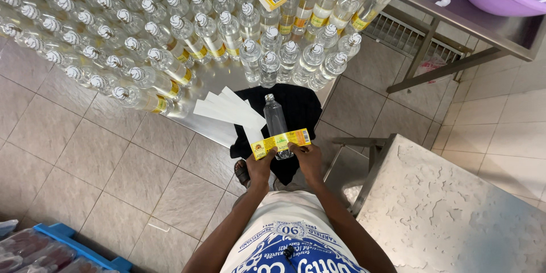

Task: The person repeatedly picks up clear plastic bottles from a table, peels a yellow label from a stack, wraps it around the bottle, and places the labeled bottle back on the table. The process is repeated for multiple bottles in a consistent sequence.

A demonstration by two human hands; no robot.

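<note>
Left hand (260, 166) and right hand (307, 156) each pinch one end of a yellow label (281, 143), closed on it, stretched across a clear bottle (276, 120). Step judged: labelling. Beyond the bottle lie white backing strips (227, 109), then rows of capped bottles (170, 28).

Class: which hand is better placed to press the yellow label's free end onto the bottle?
Probably the right hand: it grips the yellow label right beside the clear bottle; the left hand holds the farther end.
</note>
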